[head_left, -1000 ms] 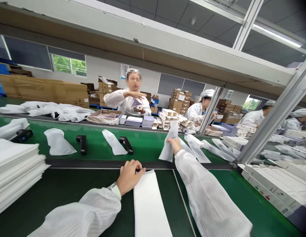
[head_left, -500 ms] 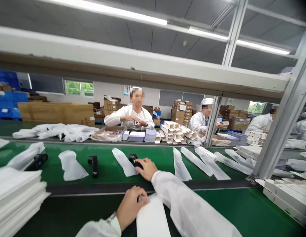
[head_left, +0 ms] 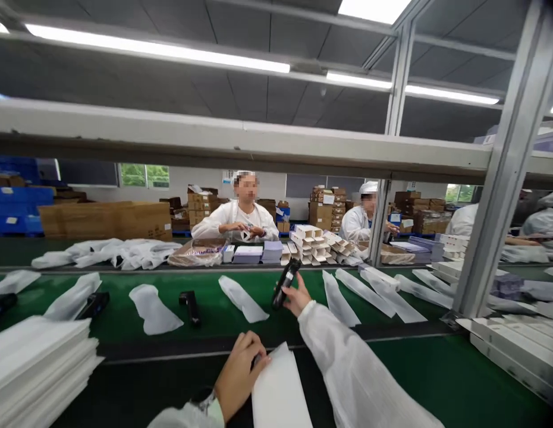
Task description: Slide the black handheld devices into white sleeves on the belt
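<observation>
My right hand (head_left: 298, 296) holds a black handheld device (head_left: 285, 285) by its lower part, raised over the green belt (head_left: 200, 339) and tilted with its upper end to the right. My left hand (head_left: 241, 371) has its fingers bent at the top left corner of a white soft packing sleeve (head_left: 280, 392), perhaps several in a stack, lying in front of me. What lies under the left fingertips is partly hidden. A white translucent sleeve (head_left: 243, 299) is on the belt left of my right hand. Farther left lies another black device (head_left: 190, 307) with a bent head.
A tall stack of white sheets or sleeves (head_left: 40, 368) stands at the left front. White cartons (head_left: 517, 356) are at the right front, by a metal post (head_left: 495, 166). A shelf beam (head_left: 241, 139) crosses above. Co-workers (head_left: 241, 217) sit behind the belt.
My right hand has lifted the black device off the belt and moved it right and up. My left hand stays at the white sleeve. The view has tilted up, and things on the belt appear farther right.
</observation>
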The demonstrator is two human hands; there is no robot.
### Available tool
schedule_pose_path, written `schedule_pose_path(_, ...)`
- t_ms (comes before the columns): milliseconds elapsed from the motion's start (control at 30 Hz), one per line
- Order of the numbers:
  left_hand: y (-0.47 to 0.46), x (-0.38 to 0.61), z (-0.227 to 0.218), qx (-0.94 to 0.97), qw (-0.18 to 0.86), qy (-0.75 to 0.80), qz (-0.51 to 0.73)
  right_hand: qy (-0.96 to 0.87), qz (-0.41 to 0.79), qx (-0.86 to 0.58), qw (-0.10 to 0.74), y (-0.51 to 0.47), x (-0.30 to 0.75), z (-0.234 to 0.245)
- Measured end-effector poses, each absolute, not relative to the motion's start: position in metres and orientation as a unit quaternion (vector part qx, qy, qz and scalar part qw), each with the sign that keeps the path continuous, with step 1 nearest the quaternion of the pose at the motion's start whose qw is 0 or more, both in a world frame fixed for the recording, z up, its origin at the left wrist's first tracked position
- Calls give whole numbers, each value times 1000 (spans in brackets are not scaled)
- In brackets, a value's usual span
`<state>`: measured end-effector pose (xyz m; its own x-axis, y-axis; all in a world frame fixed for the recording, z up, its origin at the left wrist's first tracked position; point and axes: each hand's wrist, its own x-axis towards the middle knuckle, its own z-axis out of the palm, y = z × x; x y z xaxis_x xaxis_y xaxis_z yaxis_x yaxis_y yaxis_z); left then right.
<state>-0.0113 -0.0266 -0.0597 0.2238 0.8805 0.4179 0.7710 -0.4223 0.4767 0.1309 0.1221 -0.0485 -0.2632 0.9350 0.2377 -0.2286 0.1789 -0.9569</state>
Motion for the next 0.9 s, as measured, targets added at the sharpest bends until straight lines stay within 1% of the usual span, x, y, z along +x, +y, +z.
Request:
schedule_pose_path(67, -28, -11, -58, 797, 65, 511, 315, -516, 639, -249, 514, 104, 145, -36)
schedule_pose_path(133, -28, -11, -57, 812, 52, 497, 301, -527, 665, -224, 480, 86, 154, -25)
schedule_pose_path(233, -29, -11, -56, 826, 8, 478, 299, -559, 659, -237, 443, 66, 158, -17)
schedule_pose_path(333, -29, -12, -56, 833, -37, 466, 297, -571, 638, -262, 446, 58, 153, -18)
schedule_pose_path(467, -31, -12, -56, 832, -51, 464, 300, -586, 624, -256, 450, 58, 144, -24)
schedule_pose_path(600, -31, -9, -50, 803, -4, 483, 349, -592, 621, -286, 427, 60, 140, -28)
schedule_pose_path(733, -24, -4, -33, 734, 93, 532, 412, -601, 637, -334, 350, 61, 140, -29)
schedule_pose_path(833, -18, 1, -13, 693, 147, 541, 453, -601, 687, -290, 287, 62, 145, -25)
schedule_pose_path(900, -17, 4, -1, 687, 169, 525, 474, -608, 708, -233, 273, 61, 150, -21)
